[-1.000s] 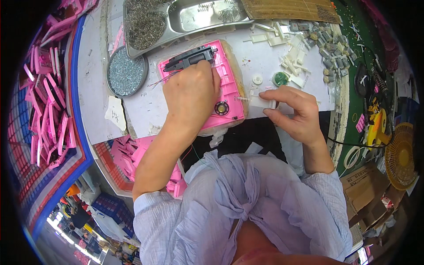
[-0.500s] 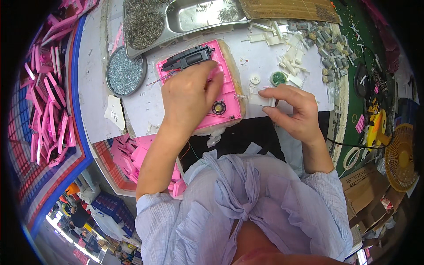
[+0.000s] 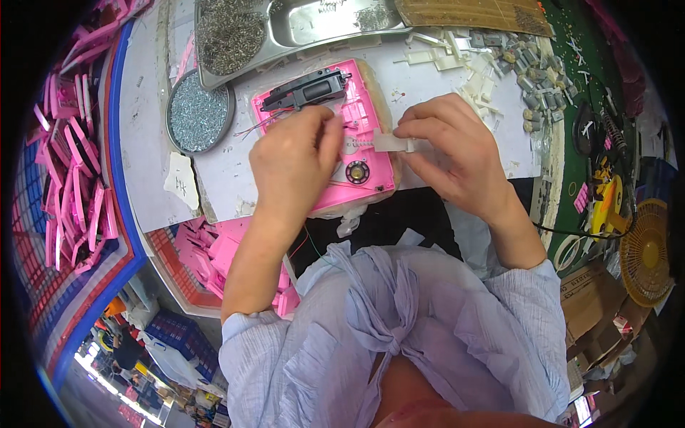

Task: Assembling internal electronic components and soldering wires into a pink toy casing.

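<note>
A pink plastic housing point(image 3: 367, 114) lies on a wrapped pad in front of me, with a black module point(image 3: 303, 91) along its far side. A small round speaker point(image 3: 357, 172) sits in its near right corner. Over the housing's left part rests my left hand point(image 3: 294, 153), fingers curled in; whatever they hold is hidden beneath. Between the thumb and fingers of my right hand point(image 3: 457, 153) is a white plastic slider point(image 3: 387, 143), a thin spring point(image 3: 362, 144) reaching from it over the housing's right edge. Beside the left fingers, a pale round disc point(image 3: 349, 145) shows in the housing.
Springs fill part of a metal tray point(image 3: 300, 50) at the back. A round dish point(image 3: 221, 114) of small screws stands left. White parts point(image 3: 446, 53) and grey blocks point(image 3: 531, 82) lie back right. Pink shells fill a basket point(image 3: 82, 171) far left and a crate point(image 3: 165, 260) below the table.
My right hand has moved left with the white slider, bringing its spring over the housing. My left hand has shifted slightly left and down, still curled.
</note>
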Action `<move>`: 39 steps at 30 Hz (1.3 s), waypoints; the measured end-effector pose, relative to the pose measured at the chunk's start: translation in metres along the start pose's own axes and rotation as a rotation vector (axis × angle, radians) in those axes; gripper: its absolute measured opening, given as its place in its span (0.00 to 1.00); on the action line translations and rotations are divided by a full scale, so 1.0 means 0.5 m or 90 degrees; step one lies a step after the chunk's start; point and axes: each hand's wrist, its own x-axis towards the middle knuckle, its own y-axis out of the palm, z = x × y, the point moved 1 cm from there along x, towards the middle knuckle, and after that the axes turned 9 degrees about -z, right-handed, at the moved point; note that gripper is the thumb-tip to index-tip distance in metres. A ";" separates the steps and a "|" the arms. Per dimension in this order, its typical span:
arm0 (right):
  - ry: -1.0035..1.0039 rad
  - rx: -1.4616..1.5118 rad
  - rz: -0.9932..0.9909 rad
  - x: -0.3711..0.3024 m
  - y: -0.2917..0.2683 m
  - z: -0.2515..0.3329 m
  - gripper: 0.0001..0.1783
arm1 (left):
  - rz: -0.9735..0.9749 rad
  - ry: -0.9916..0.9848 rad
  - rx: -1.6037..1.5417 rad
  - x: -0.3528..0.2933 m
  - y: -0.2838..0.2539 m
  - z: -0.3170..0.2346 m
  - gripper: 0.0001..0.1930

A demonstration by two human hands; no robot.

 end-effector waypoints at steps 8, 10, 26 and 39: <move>0.021 0.012 0.018 -0.007 -0.002 0.001 0.18 | 0.014 0.022 0.105 0.011 0.011 -0.015 0.09; 0.025 0.016 0.015 -0.011 -0.002 0.002 0.18 | 0.004 0.019 0.108 0.013 0.021 -0.009 0.10; -0.071 -0.062 0.062 0.039 0.025 0.010 0.15 | -0.026 -0.069 -0.216 -0.024 0.015 0.056 0.04; -0.187 0.002 0.149 0.079 0.043 -0.023 0.18 | -0.012 -0.104 -0.399 -0.040 0.015 0.077 0.03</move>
